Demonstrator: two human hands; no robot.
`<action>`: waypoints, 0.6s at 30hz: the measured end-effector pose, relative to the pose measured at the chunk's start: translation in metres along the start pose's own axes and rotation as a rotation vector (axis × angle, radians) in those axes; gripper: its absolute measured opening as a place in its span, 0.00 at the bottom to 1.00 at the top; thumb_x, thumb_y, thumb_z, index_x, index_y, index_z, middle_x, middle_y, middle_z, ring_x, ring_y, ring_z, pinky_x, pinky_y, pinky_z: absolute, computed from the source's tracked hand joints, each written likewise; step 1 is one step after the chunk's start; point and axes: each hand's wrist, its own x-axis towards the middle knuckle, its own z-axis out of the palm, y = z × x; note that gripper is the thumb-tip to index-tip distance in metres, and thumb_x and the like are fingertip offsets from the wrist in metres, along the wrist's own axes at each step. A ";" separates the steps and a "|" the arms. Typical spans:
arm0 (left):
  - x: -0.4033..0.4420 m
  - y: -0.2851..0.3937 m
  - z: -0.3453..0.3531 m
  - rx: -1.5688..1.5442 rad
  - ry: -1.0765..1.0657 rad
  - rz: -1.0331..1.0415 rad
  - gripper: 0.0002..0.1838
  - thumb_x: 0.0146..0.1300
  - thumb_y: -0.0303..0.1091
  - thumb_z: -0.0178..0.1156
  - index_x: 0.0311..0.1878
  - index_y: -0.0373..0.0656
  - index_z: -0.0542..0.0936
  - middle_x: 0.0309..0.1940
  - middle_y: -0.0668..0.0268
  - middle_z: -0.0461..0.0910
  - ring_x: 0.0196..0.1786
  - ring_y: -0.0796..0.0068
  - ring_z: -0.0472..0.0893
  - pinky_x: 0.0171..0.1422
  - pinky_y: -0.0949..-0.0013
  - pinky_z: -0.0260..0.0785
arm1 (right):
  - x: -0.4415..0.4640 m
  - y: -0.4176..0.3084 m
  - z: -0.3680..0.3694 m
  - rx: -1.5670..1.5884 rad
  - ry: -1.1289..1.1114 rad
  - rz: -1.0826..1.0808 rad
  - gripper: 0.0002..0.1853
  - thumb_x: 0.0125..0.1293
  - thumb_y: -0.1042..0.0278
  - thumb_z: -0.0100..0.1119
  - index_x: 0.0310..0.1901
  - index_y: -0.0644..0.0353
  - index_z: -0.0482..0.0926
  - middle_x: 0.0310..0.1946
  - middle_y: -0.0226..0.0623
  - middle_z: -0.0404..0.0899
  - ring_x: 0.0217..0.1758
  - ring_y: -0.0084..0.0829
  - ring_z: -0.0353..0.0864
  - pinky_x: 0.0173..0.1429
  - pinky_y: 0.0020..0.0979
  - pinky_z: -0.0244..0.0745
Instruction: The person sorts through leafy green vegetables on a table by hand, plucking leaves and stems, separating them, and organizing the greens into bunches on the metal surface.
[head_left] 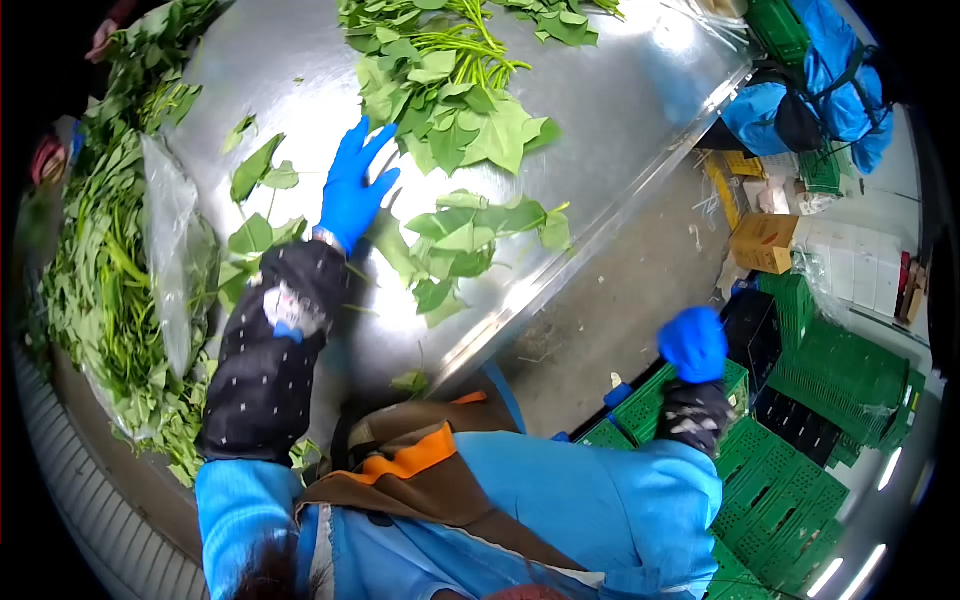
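My left hand (pixel 355 187), in a blue glove, reaches over the metal table with its fingers spread and nothing in its grasp. Its fingertips are close to the left edge of a bunch of leafy green stems (pixel 455 110). A smaller heap of loose leaves (pixel 470 240) lies to the right of the wrist, and a few single leaves (pixel 258 170) lie to its left. My right hand (pixel 693 345), also gloved in blue, is off the table's right side above green crates. It is curled closed and slightly blurred, with nothing seen sticking out of it.
A long pile of leafy greens (pixel 100 270) with clear plastic (pixel 175 250) runs along the left. The metal table's edge (pixel 600 220) slants along the right. Green crates (pixel 780 490), a cardboard box (pixel 763 243) and blue bags (pixel 840 90) stand beyond it.
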 end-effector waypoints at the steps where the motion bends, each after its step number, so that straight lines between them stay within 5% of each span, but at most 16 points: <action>1: -0.024 0.008 -0.009 -0.090 0.061 -0.087 0.25 0.55 0.34 0.58 0.58 0.54 0.69 0.65 0.55 0.54 0.66 0.56 0.56 0.67 0.62 0.51 | -0.020 0.032 -0.061 -0.746 0.066 0.215 0.06 0.57 0.70 0.52 0.26 0.60 0.77 0.25 0.35 0.79 0.26 0.30 0.78 0.30 0.28 0.71; 2: -0.049 0.013 -0.016 -0.192 0.125 -0.133 0.22 0.55 0.32 0.57 0.56 0.48 0.71 0.63 0.57 0.58 0.64 0.63 0.61 0.64 0.65 0.55 | -0.035 0.050 -0.095 -1.498 0.135 0.430 0.08 0.58 0.69 0.50 0.33 0.60 0.79 0.28 0.34 0.79 0.29 0.29 0.77 0.32 0.28 0.71; 5: -0.134 0.024 -0.044 -0.337 0.106 -0.325 0.16 0.59 0.29 0.54 0.51 0.37 0.73 0.49 0.59 0.75 0.51 0.71 0.73 0.57 0.70 0.62 | -0.050 0.072 -0.083 -1.434 0.265 0.364 0.13 0.61 0.69 0.50 0.47 0.60 0.77 0.35 0.36 0.79 0.36 0.26 0.76 0.45 0.28 0.70; 9: -0.230 0.043 -0.068 -0.335 0.104 -0.493 0.11 0.60 0.28 0.52 0.45 0.38 0.77 0.41 0.62 0.79 0.46 0.74 0.76 0.52 0.73 0.66 | 0.047 0.079 0.041 -1.074 0.357 -0.185 0.19 0.63 0.62 0.50 0.52 0.63 0.72 0.47 0.40 0.75 0.51 0.28 0.72 0.55 0.28 0.65; 13: -0.300 0.040 -0.077 -0.455 0.183 -0.528 0.11 0.60 0.28 0.52 0.44 0.38 0.77 0.40 0.62 0.79 0.45 0.74 0.76 0.51 0.73 0.66 | 0.155 0.184 0.036 -1.861 0.272 -0.380 0.22 0.63 0.55 0.47 0.54 0.61 0.67 0.51 0.48 0.68 0.58 0.41 0.64 0.61 0.41 0.55; 14: -0.308 0.041 -0.081 -0.435 0.220 -0.532 0.11 0.59 0.28 0.52 0.44 0.38 0.77 0.40 0.62 0.79 0.45 0.74 0.76 0.51 0.73 0.66 | 0.134 0.227 0.092 -2.132 0.454 -0.408 0.21 0.60 0.55 0.49 0.51 0.60 0.68 0.50 0.47 0.66 0.56 0.45 0.63 0.58 0.47 0.55; 16: -0.329 0.040 -0.089 -0.403 0.327 -0.534 0.11 0.59 0.27 0.52 0.44 0.38 0.77 0.40 0.62 0.79 0.45 0.73 0.76 0.51 0.73 0.66 | 0.124 0.318 0.117 -1.742 -0.063 -0.670 0.20 0.53 0.60 0.57 0.46 0.59 0.70 0.47 0.45 0.66 0.53 0.44 0.62 0.57 0.45 0.56; 18: -0.357 0.032 -0.097 -0.314 0.382 -0.607 0.10 0.58 0.25 0.51 0.43 0.38 0.77 0.40 0.61 0.78 0.44 0.73 0.76 0.51 0.73 0.66 | 0.073 0.379 0.164 -1.568 -0.525 -0.546 0.25 0.47 0.57 0.63 0.46 0.60 0.72 0.46 0.45 0.68 0.53 0.45 0.63 0.57 0.42 0.59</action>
